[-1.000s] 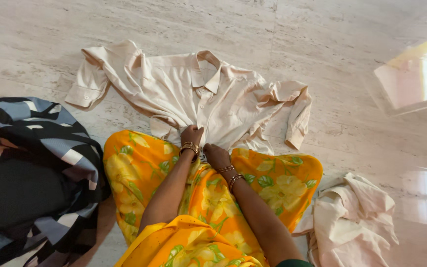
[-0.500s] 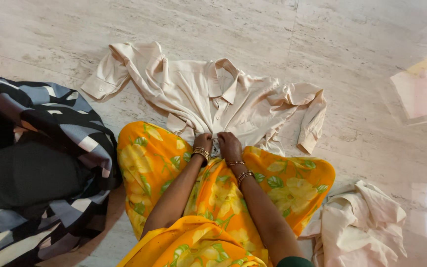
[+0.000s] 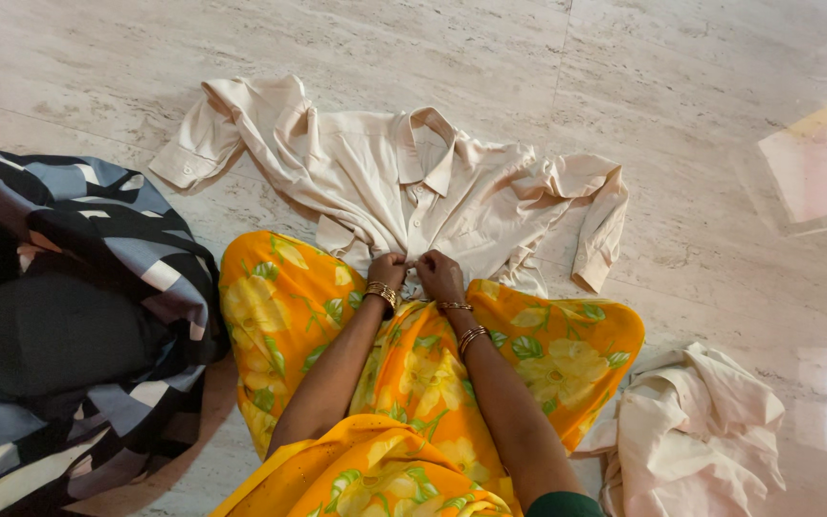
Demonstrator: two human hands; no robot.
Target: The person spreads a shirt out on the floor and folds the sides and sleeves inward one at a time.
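Fabric in black, grey-blue and cream patches (image 3: 69, 316) is heaped at the far left of the pale stone floor (image 3: 681, 86), just beside the person's knee, which is draped in orange cloth printed with yellow flowers (image 3: 270, 306). Further right, the cream shirt (image 3: 385, 182) lies front-up and spread on the floor ahead of the knees, collar away from the person, its left sleeve stretched out and its right sleeve crumpled and folded back. Both hands meet at the shirt's lower front, where the two edges of the placket come together: the left hand (image 3: 390, 270) and the right hand (image 3: 439, 275) are now touching, fingers curled and pinching the cloth between them. A second ago they sat apart, the left hand higher on the shirt and the right nearer the lap, so they have closed in on one spot at the hem end of the button line; that reads as work on a low button or on squaring the front edges. At the far right, a second cream garment (image 3: 691, 431) lies bunched, well apart from the hands.
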